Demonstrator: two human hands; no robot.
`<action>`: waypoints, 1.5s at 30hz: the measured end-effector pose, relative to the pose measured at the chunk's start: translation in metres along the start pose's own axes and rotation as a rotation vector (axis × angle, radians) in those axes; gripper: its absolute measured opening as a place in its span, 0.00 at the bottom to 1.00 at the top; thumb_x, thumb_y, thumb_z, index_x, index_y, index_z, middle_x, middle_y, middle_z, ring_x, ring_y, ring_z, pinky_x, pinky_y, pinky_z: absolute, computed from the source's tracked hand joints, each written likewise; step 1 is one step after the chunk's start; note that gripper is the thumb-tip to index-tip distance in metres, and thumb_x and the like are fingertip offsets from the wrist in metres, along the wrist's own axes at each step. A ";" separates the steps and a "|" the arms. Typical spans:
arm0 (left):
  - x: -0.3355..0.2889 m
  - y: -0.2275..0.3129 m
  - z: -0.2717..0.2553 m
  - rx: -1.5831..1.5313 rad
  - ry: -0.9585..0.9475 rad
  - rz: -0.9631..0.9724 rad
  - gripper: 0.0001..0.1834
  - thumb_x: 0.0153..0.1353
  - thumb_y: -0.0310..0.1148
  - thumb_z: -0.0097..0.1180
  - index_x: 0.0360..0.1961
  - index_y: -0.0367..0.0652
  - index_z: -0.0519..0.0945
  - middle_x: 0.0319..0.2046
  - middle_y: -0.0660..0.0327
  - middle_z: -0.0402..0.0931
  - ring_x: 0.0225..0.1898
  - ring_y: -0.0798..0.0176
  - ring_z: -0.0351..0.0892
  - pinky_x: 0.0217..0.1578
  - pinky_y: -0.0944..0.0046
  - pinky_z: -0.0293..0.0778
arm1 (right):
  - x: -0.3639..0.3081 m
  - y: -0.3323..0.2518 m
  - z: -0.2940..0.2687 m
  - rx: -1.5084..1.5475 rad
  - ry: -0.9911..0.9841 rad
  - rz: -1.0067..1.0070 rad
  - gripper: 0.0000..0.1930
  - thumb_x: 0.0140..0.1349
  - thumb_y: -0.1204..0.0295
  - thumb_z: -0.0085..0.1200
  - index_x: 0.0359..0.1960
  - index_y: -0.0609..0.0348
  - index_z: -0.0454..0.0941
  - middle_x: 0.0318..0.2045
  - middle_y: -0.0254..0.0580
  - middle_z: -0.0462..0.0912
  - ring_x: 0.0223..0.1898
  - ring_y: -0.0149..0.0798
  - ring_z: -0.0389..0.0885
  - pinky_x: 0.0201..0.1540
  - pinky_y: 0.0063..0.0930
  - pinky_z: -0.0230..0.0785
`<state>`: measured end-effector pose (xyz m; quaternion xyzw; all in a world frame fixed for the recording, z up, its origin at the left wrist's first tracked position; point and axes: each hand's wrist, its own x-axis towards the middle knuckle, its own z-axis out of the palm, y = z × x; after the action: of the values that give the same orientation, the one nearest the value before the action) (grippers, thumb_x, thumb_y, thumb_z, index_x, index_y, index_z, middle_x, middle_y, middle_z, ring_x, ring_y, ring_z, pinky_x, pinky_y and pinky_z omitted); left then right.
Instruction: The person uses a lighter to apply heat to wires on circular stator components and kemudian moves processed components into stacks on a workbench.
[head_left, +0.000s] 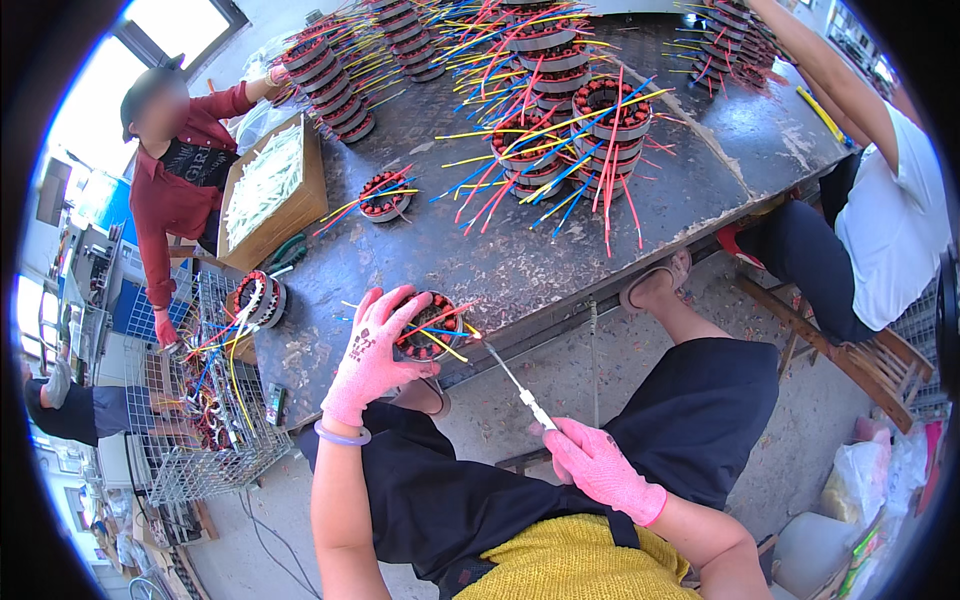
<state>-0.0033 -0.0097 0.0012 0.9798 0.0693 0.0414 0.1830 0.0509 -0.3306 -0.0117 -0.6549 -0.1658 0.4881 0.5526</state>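
Setting: small motor-winding workshop, hand assembly.
Worn dark counter [560, 250] carries stacks of wound stator cores [545, 50] with red, blue and yellow lead wires fanning out. Cardboard box of white sleeving [268, 185] at the counter's end; wire mesh basket [205, 400] of more cores beside it. Bare concrete floor [640, 390], wooden stool [860, 355], several seated workers around the counter, window [180, 25] behind.
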 end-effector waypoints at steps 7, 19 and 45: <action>0.003 0.006 -0.006 0.018 0.059 -0.042 0.50 0.33 0.42 0.78 0.64 0.49 0.72 0.65 0.55 0.66 0.70 0.39 0.56 0.71 0.43 0.51 | 0.000 0.004 0.000 0.094 0.016 0.013 0.18 0.75 0.63 0.44 0.53 0.66 0.74 0.21 0.32 0.71 0.23 0.24 0.69 0.28 0.24 0.65; 0.004 0.001 -0.008 0.037 0.012 0.155 0.49 0.30 0.39 0.77 0.62 0.52 0.75 0.62 0.58 0.69 0.70 0.49 0.59 0.73 0.42 0.45 | 0.000 0.015 -0.005 0.131 0.044 0.046 0.19 0.74 0.63 0.44 0.55 0.65 0.76 0.21 0.32 0.71 0.22 0.24 0.69 0.28 0.24 0.64; 0.007 -0.002 -0.008 0.029 0.025 0.126 0.51 0.25 0.34 0.78 0.61 0.48 0.75 0.63 0.62 0.71 0.72 0.53 0.58 0.74 0.47 0.45 | -0.002 0.010 -0.004 0.115 0.013 0.027 0.19 0.75 0.62 0.44 0.54 0.65 0.74 0.21 0.32 0.70 0.22 0.24 0.69 0.27 0.24 0.65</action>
<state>0.0021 -0.0040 0.0082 0.9842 0.0104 0.0641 0.1650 0.0505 -0.3378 -0.0200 -0.6274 -0.1249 0.5000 0.5837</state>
